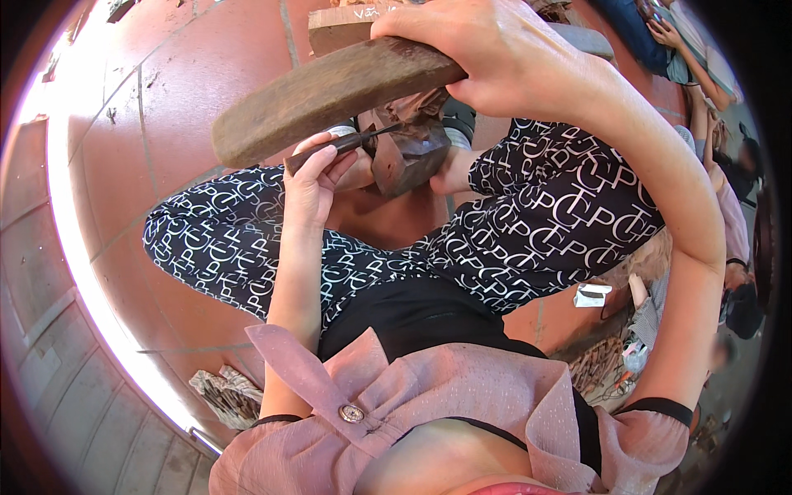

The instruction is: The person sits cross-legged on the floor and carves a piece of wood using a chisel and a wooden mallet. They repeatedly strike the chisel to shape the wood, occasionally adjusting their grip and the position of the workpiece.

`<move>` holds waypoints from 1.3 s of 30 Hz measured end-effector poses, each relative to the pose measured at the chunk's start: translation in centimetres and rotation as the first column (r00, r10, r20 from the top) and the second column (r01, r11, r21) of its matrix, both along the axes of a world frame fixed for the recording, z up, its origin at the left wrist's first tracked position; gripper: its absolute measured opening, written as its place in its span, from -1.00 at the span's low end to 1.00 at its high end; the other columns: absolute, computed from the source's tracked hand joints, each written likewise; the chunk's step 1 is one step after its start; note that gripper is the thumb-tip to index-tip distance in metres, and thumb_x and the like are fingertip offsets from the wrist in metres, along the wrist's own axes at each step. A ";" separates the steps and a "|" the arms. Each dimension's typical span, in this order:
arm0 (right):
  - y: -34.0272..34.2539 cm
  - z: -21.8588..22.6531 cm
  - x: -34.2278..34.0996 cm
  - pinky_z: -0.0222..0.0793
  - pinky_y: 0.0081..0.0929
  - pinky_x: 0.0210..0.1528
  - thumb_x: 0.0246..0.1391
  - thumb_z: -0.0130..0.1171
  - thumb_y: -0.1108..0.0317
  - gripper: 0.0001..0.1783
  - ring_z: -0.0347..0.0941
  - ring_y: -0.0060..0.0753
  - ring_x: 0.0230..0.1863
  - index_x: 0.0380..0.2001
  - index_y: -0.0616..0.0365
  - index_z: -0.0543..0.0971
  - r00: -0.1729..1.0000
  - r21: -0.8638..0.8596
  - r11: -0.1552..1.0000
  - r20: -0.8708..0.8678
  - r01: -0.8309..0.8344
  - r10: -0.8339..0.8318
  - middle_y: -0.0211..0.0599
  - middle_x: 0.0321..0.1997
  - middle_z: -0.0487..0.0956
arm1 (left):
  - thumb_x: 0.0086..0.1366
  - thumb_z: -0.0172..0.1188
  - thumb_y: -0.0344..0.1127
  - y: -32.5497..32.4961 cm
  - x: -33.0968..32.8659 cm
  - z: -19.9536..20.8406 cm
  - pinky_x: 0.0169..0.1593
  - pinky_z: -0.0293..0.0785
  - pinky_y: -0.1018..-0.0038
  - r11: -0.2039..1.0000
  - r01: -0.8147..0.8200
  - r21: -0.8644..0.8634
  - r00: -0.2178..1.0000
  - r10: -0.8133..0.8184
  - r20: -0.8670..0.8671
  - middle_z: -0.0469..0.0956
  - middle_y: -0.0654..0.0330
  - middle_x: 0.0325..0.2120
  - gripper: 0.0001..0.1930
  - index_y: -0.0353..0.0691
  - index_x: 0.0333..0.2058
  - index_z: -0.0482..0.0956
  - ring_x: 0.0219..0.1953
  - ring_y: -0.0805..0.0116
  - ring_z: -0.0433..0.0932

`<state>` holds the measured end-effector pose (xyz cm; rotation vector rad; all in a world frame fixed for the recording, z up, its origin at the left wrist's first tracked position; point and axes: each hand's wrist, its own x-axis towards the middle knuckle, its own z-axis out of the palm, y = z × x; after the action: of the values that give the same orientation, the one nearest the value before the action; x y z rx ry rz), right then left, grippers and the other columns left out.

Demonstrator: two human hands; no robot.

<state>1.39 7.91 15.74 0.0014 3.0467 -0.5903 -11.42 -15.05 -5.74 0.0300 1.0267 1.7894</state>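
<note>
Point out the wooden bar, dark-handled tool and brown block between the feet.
Wooden bar (330, 95): head view, middle of its side.
Dark-handled tool (350, 142): head view, handle's blade end.
Brown block (415, 155): head view, its faceted body.

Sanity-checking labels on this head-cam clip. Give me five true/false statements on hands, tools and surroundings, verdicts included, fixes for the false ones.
1. The right hand grips a thick wooden bar. True.
2. The left hand is empty. False: its fingers hold a dark-handled tool.
3. A reddish-brown wood piece sits between the person's feet. True.
4. The floor has blue tiles. False: they are reddish-orange.
5. The trousers are black with a white pattern. True.
</note>
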 end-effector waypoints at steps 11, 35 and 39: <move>-0.4 -0.2 -0.7 0.43 -0.06 -0.28 -0.10 0.16 0.42 -0.64 0.54 0.08 -0.27 -0.15 0.16 0.41 0.991 0.038 0.999 0.137 -0.017 0.011 -0.04 -0.35 0.53 | 0.21 0.13 -0.63 0.5 1.9 -0.7 0.05 0.62 0.21 1.000 0.019 -0.014 1.000 -0.019 0.001 0.54 0.00 -0.12 -0.77 -0.39 -0.14 0.52 -0.05 0.05 0.58; -0.4 -0.7 -0.4 0.44 -0.07 -0.30 -0.12 0.17 0.42 -0.65 0.54 0.10 -0.28 -0.20 0.21 0.40 0.994 -0.007 0.996 0.065 -0.092 0.092 -0.01 -0.36 0.51 | 0.19 0.18 -0.57 0.3 0.6 0.7 -0.01 0.66 0.25 1.000 0.026 -0.012 0.993 -0.028 -0.113 0.57 0.01 -0.16 -0.85 -0.38 -0.24 0.59 -0.09 0.13 0.61; -0.4 0.0 -0.2 0.43 -0.07 -0.30 -0.16 0.17 0.45 -0.67 0.53 0.12 -0.30 -0.24 0.22 0.40 0.993 -0.016 0.994 0.041 -0.106 0.107 0.00 -0.39 0.52 | 0.21 0.15 -0.61 0.7 1.0 0.8 0.05 0.62 0.24 1.000 0.016 0.008 0.994 -0.015 -0.113 0.55 0.01 -0.11 -0.81 -0.38 -0.18 0.56 -0.06 0.12 0.59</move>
<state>1.16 7.53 15.79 -0.1467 2.9795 -0.5960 -10.39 -14.32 -4.93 0.1452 1.0959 1.7944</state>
